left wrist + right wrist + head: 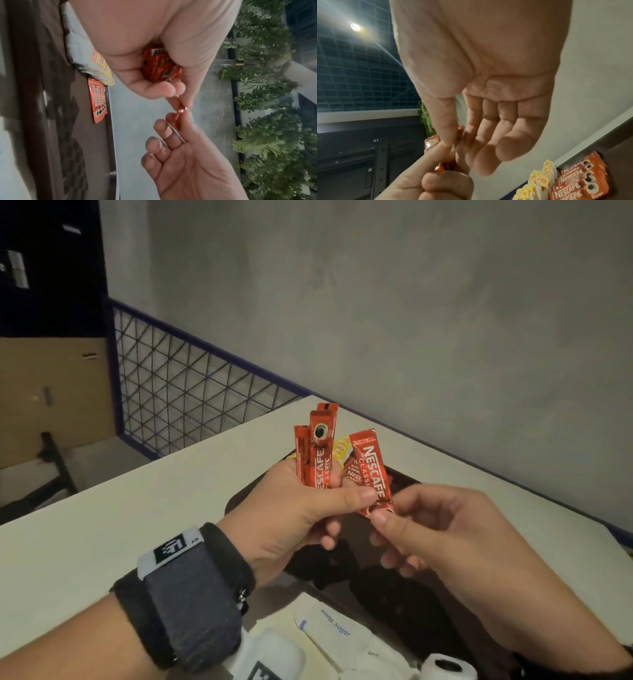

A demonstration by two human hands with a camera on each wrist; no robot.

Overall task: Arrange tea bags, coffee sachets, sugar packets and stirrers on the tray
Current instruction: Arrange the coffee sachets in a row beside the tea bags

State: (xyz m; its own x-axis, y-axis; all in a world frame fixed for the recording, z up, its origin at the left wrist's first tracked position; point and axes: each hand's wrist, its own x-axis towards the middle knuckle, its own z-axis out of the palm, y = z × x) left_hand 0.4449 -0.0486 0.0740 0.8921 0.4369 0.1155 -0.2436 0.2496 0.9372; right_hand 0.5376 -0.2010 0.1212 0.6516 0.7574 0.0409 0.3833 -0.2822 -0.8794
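Note:
My left hand (337,494) grips a fan of red coffee sachets (317,453) above the dark brown tray (411,604). My right hand (385,513) pinches the lower end of one more red sachet (371,470) between thumb and forefinger, and my left thumb also touches it. The left wrist view shows the same pinch on that sachet (178,111), below the held bundle (157,67). More coffee sachets (578,180) lie side by side at the tray's far end, next to yellow-tagged tea bags (539,180). White sugar packets (335,628) lie at the tray's near end.
The tray sits on a white table (137,508) that runs along a grey wall (445,337). A blue wire-mesh railing (188,392) stands past the table's far left edge, with a cardboard box (51,398) beyond it. Wrist cameras (448,666) show at the bottom.

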